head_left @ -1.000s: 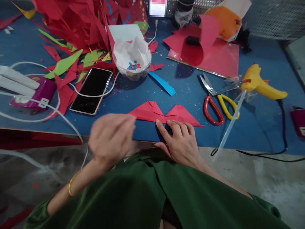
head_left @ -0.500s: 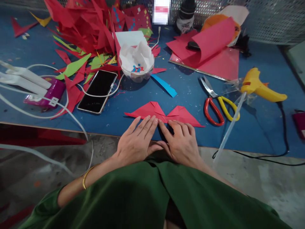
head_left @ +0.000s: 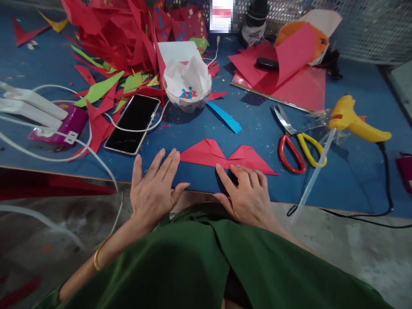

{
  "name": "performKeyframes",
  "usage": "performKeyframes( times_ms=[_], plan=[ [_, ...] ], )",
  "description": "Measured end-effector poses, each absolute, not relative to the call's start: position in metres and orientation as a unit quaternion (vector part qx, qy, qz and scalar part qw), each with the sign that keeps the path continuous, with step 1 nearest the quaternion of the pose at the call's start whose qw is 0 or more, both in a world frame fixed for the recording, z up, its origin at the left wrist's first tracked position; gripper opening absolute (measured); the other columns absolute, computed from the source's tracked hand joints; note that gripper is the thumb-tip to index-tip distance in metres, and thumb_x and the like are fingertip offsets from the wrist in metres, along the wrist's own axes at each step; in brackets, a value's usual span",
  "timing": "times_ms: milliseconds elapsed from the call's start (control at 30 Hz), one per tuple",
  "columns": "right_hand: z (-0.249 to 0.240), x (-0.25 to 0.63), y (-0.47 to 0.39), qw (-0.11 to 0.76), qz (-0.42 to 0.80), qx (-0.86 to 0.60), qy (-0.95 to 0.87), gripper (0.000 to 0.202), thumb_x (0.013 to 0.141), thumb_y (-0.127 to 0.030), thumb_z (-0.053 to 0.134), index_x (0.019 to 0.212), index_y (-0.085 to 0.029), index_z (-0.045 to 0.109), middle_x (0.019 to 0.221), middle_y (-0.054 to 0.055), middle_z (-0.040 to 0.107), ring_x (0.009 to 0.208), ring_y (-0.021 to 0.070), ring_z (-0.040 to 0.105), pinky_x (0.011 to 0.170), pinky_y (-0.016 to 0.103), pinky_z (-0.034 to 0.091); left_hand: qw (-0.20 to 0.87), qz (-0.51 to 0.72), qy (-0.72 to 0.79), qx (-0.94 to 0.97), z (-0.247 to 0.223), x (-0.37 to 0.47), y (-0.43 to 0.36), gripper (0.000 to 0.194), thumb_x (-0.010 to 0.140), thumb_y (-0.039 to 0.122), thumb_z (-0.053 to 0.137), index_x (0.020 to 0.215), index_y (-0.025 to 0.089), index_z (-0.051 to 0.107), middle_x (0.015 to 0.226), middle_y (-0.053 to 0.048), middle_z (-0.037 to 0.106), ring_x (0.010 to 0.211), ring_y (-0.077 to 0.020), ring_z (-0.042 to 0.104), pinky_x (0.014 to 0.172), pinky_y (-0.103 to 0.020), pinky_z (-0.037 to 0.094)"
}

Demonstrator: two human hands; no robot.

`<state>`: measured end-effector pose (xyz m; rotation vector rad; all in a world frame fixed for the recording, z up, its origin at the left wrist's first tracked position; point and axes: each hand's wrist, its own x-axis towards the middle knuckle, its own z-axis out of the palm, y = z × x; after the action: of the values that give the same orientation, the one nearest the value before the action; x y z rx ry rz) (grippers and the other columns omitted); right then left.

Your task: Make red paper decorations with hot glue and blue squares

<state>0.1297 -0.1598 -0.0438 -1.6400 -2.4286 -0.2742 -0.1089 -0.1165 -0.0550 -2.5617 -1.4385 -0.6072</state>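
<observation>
A folded red paper piece (head_left: 206, 153) with two peaks lies flat on the blue table, close to its front edge. My left hand (head_left: 153, 189) is spread flat, its fingertips at the paper's left end; whether they touch it I cannot tell. Resting on the paper's lower middle edge is the index fingertip of my right hand (head_left: 246, 191), whose other fingers are slightly bent along that edge. Neither hand grasps anything. Scissors (head_left: 291, 133) with one red and one yellow handle lie to the right of the paper.
A black-screened phone (head_left: 132, 124) with a white cable lies at left. Behind the paper are a paper-lined bowl (head_left: 188, 86) of small bits and a blue strip (head_left: 224, 116). A yellow glue gun (head_left: 357, 120) sits right. Red paper scraps (head_left: 112, 36) pile up at the back left.
My left hand has slid leftward along the red paper from its middle to beyond its left end, fingers spreading. My right hand stays at the middle edge.
</observation>
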Motion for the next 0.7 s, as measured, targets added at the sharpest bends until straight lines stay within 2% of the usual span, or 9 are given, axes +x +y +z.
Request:
performKeyframes(
  times_ms=[100,200,300,367,500,700],
  plan=[
    [-0.044,0.129,-0.16,0.099,-0.094,-0.553,-0.822,0.057,0.099,-0.051,0.041,0.141,-0.015,0.055,0.119,0.018,0.065,0.108,0.0302,0.051,0.094,0.044,0.034,0.063,-0.203,-0.503,-0.838,-0.05,-0.108,-0.117,0.064,0.098,0.053,0.043,0.152,0.018,0.038,0.143,-0.014,0.057,0.138,-0.0369,0.047,0.119,-0.064,0.014],
    [-0.042,0.128,-0.159,0.105,-0.092,-0.547,-0.825,0.058,0.099,-0.051,0.042,0.141,-0.013,0.054,0.119,0.018,0.065,0.109,0.0303,0.052,0.094,0.044,0.034,0.098,-0.248,-0.512,-0.816,-0.041,-0.098,-0.114,0.054,0.095,0.039,0.057,0.144,0.017,0.05,0.14,-0.016,0.06,0.134,-0.038,0.051,0.115,-0.063,0.025],
    [-0.04,0.129,-0.159,0.118,-0.091,-0.538,-0.83,0.056,0.099,-0.047,0.044,0.141,-0.012,0.054,0.119,0.018,0.066,0.108,0.03,0.053,0.094,0.044,0.035,0.079,-0.296,-0.4,-0.864,-0.035,-0.081,-0.106,0.037,0.092,0.018,0.06,0.129,0.022,0.063,0.123,-0.008,0.072,0.118,-0.0283,0.064,0.105,-0.049,0.045],
    [-0.039,0.132,-0.158,0.135,-0.091,-0.536,-0.828,0.05,0.099,-0.039,0.047,0.139,-0.009,0.055,0.119,0.017,0.067,0.108,0.0283,0.054,0.097,0.044,0.035,0.02,-0.286,-0.33,-0.9,-0.034,-0.07,-0.098,0.029,0.093,0.012,0.055,0.117,0.021,0.069,0.112,-0.006,0.075,0.105,-0.0233,0.068,0.092,-0.039,0.054],
    [-0.041,0.143,-0.153,0.177,-0.08,-0.536,-0.822,0.033,0.098,-0.019,0.05,0.127,-0.01,0.062,0.112,0.01,0.071,0.1,0.0216,0.058,0.095,0.038,0.038,-0.013,-0.271,-0.297,-0.916,-0.034,-0.055,-0.084,0.02,0.096,0.016,0.053,0.101,0.016,0.072,0.097,-0.006,0.076,0.088,-0.0202,0.068,0.078,-0.034,0.056],
    [-0.037,0.149,-0.142,0.192,-0.098,-0.527,-0.822,0.019,0.094,-0.016,0.055,0.105,-0.014,0.07,0.095,0.007,0.072,0.087,0.0204,0.058,0.082,0.036,0.04,0.016,-0.241,-0.287,-0.927,-0.028,-0.053,-0.074,0.016,0.095,0.017,0.056,0.092,0.018,0.072,0.089,-0.001,0.075,0.078,-0.0166,0.065,0.065,-0.028,0.049]
  ],
)
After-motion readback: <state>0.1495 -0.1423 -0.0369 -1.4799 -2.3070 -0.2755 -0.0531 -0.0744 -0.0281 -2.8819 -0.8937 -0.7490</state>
